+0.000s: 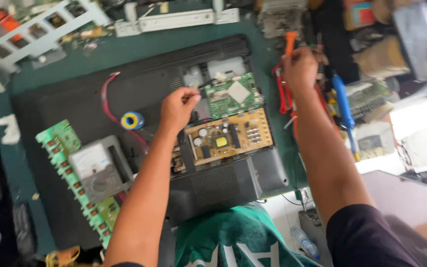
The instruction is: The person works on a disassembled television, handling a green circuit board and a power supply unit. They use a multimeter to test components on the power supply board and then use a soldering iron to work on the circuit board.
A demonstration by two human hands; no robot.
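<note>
An opened black television back (139,89) lies on the green bench. A green circuit board (233,94) and a tan power board (228,136) sit inside it. My left hand (178,108) rests with fingers pinched on a black part at the upper left corner of the tan board. My right hand (300,66) is off the panel's right edge, closed around a tool with an orange handle (290,42) that sticks up from the fist. Red wire loops (281,91) hang just below that hand.
A grey analogue multimeter (97,170) and a long green board strip (72,178) lie on the panel's left. A blue and yellow tape roll (132,120) sits near a red cable (107,101). A blue-handled screwdriver (343,106) and white plastic frames (40,32) crowd the edges.
</note>
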